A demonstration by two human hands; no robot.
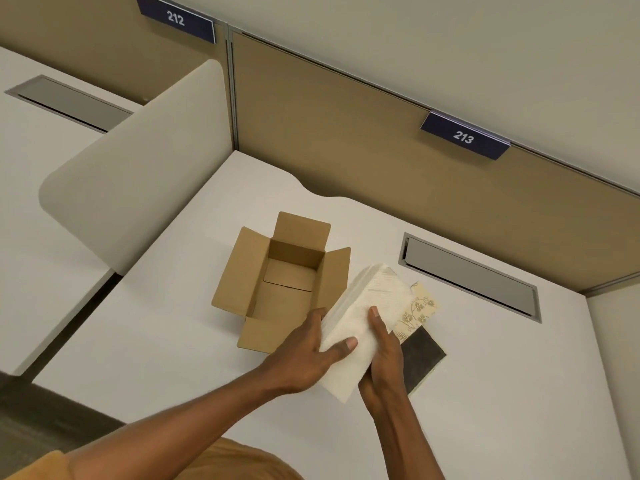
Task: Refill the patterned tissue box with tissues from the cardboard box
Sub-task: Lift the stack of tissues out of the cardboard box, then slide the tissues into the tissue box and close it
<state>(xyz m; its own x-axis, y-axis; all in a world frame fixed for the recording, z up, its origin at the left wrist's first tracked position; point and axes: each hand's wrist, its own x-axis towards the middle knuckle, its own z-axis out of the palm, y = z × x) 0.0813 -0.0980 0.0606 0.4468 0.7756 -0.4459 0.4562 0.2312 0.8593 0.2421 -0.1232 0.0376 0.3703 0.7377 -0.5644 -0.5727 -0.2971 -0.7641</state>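
My left hand [304,355] and right hand [381,355] clasp the tissue stack [360,317]; cardboard box [284,282] emptied, patterned tissue box [417,311] still unfilled.

Bright, even overhead light casts soft shadows on the desk [485,393]; wide-angle distortion bends the edges.

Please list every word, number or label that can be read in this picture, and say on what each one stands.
"212": white digits on the dark blue sign atop the partition, upper left.
"213": white digits on the dark blue sign atop the partition, right.
Cardboard box, patterned tissue box: no readable text.
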